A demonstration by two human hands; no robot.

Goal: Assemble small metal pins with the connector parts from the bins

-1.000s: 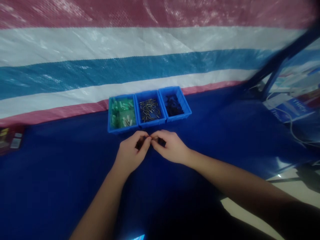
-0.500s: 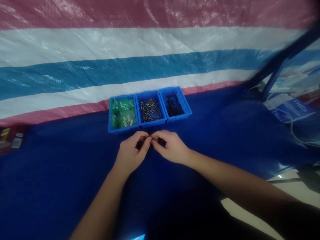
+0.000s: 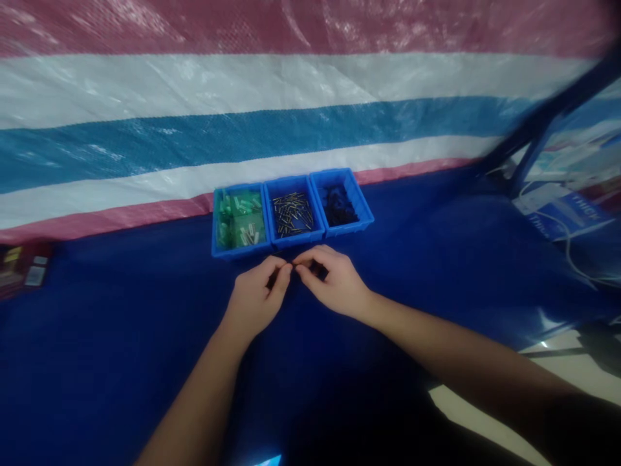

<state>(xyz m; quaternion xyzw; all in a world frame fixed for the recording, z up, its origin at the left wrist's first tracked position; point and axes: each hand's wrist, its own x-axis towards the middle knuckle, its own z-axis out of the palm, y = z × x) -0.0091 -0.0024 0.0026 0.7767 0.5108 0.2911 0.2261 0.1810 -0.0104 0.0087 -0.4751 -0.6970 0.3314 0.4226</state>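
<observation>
My left hand (image 3: 255,299) and my right hand (image 3: 332,285) meet fingertip to fingertip over the dark blue cloth (image 3: 121,336), just in front of three small blue bins. Both hands pinch small parts between thumb and fingers; the parts are too small and dark to name. The left bin (image 3: 239,222) holds pale green pieces. Thin metal pins fill the middle bin (image 3: 292,215). In the right bin (image 3: 342,205) lie dark pieces.
A striped red, white and blue tarp (image 3: 242,129) hangs behind the bins. Dark small boxes (image 3: 22,272) sit at the far left edge. At the right stand a blue frame (image 3: 543,123), printed cartons (image 3: 563,217) and white cables (image 3: 577,259).
Both hands stay pinched together at the same spot; the view has shifted slightly and the fingers have barely moved.
</observation>
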